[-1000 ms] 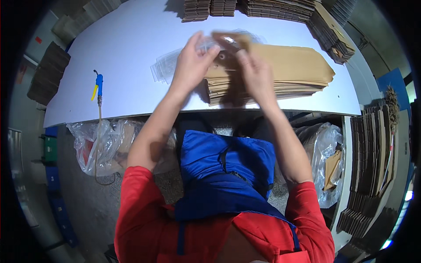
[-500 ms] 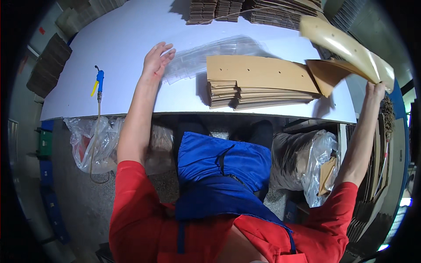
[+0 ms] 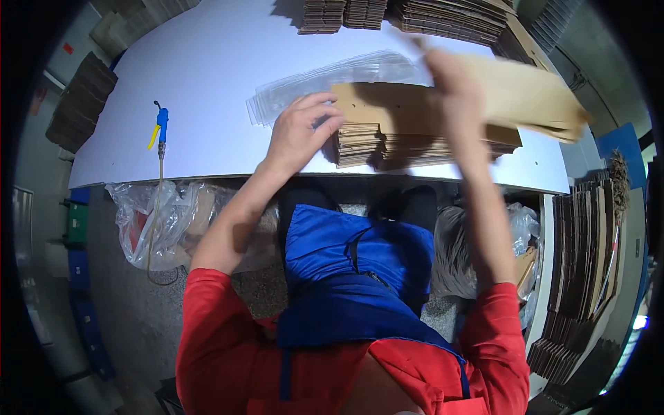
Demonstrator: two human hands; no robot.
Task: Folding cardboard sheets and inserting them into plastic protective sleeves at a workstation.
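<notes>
Two hands over white tabletop point(image 3: 207, 76). Left hand point(image 3: 299, 133), fingers spread, rested on clear plastic bags point(image 3: 332, 81) beside cardboard stack point(image 3: 415, 135) at 12 o'clock. Right hand point(image 3: 453, 83), blurred, gripped loose cardboard sheet point(image 3: 532, 97) above stack, covering stack's right part. Blue-yellow tool point(image 3: 160, 128) lay at 10 o'clock, well apart. More cardboard piles point(image 3: 443, 14) lined far edge.
</notes>
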